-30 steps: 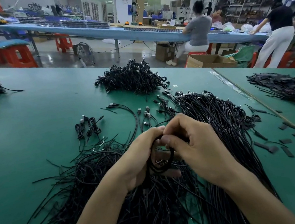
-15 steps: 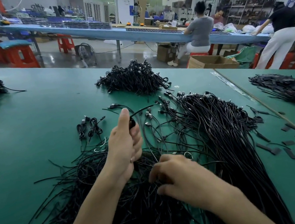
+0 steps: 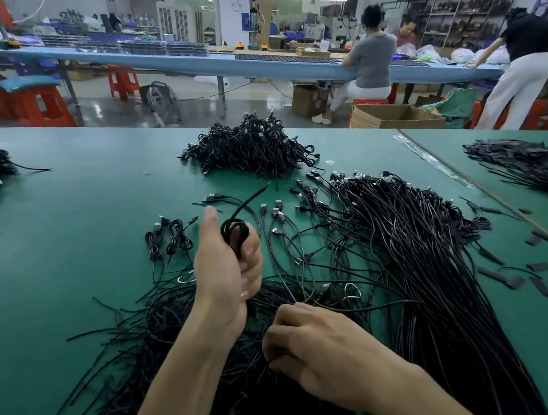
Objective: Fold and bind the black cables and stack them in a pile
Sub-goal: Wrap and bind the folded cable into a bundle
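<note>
Grips a folded black cable (image 3: 234, 233) in the left hand (image 3: 227, 271), thumb raised and loop end sticking up, above the middle of the worktop (image 3: 76, 214). Pinches a thin black strand (image 3: 274, 357) with the right hand (image 3: 321, 349), low over the loose cables (image 3: 408, 242) by the near edge. Holds both hands apart. Faces a pile of bound cables (image 3: 251, 148) toward the far edge. Cannot read any lettering on the connectors.

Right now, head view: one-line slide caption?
Left hand grips a coiled black cable; right hand pinches a strand in the loose pile.
</note>
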`<act>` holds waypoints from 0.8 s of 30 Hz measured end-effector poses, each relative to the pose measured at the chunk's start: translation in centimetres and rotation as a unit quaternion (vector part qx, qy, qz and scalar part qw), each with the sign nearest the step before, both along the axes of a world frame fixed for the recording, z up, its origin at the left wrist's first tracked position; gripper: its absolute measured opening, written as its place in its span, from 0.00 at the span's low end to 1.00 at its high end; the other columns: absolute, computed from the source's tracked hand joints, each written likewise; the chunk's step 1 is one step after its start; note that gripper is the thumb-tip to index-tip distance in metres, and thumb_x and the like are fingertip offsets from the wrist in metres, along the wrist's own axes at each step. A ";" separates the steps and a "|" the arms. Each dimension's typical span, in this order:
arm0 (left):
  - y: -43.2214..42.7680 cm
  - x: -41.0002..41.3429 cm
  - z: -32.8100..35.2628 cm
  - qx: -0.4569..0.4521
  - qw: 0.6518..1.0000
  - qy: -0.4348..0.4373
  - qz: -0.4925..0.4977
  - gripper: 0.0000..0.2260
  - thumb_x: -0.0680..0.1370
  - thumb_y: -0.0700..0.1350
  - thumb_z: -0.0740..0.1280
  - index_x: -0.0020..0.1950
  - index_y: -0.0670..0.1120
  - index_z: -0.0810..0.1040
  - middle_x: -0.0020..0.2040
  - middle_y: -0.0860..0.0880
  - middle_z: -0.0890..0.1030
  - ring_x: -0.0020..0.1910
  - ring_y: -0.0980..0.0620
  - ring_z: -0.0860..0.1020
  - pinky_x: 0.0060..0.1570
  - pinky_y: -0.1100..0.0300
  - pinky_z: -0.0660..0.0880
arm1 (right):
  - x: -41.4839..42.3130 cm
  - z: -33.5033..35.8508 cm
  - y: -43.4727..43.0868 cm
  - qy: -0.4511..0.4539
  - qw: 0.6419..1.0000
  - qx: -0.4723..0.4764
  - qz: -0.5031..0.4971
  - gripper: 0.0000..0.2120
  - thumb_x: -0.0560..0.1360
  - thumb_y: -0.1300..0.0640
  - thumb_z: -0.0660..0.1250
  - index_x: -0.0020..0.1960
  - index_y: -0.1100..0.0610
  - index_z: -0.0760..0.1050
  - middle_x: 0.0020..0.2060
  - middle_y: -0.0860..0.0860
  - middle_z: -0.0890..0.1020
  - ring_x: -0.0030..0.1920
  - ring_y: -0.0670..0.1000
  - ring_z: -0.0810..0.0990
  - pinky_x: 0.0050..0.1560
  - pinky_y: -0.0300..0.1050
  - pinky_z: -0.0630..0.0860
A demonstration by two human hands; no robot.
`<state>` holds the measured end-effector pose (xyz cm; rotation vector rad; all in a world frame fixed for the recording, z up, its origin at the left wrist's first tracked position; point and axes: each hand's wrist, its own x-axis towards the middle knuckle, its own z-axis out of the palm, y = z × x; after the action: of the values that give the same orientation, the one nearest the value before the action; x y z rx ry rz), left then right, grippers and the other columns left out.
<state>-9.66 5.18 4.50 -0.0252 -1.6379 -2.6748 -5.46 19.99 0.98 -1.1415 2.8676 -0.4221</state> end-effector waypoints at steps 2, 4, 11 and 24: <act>0.1 0.0 0.0 -0.020 1.000 0.006 0.012 0.30 0.85 0.57 0.51 0.25 0.49 0.69 0.22 0.53 0.60 0.18 0.56 0.55 0.17 0.67 0.54 | 0.1 0.1 0.1 -0.027 1.000 -0.011 -0.006 0.08 0.80 0.46 0.63 0.57 0.47 0.77 0.53 0.45 0.75 0.56 0.48 0.72 0.58 0.46 0.72; 0.1 0.0 0.1 -0.039 0.999 0.007 0.029 0.29 0.84 0.57 0.54 0.24 0.50 0.72 0.22 0.53 0.61 0.18 0.56 0.56 0.17 0.66 0.54 | 0.1 0.2 0.4 -0.043 0.998 -0.029 -0.019 0.08 0.80 0.45 0.64 0.55 0.45 0.78 0.52 0.43 0.76 0.55 0.45 0.74 0.58 0.46 0.74; 0.2 0.6 0.6 -0.054 0.994 0.068 0.063 0.25 0.80 0.59 0.59 0.25 0.50 0.76 0.29 0.45 0.64 0.19 0.55 0.56 0.21 0.59 0.49 | -0.3 2.2 1.5 -0.021 0.903 -0.384 -0.191 0.05 0.73 0.58 0.75 0.44 0.48 0.82 0.40 0.41 0.84 0.42 0.42 0.83 0.44 0.34 0.78; 2.6 2.9 1.8 -0.047 0.972 0.225 -0.040 0.08 0.79 0.43 0.59 0.44 0.41 0.73 0.28 0.54 0.74 0.25 0.60 0.70 0.27 0.70 0.67 | 0.2 5.8 -0.9 -0.050 0.743 -0.647 -0.162 0.05 0.68 0.62 0.77 0.40 0.52 0.85 0.36 0.59 0.83 0.37 0.55 0.79 0.40 0.44 0.79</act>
<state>-6.72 7.79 6.26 -0.6595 -1.6315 -2.3930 -5.23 19.13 6.74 -0.4551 2.3762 -2.5992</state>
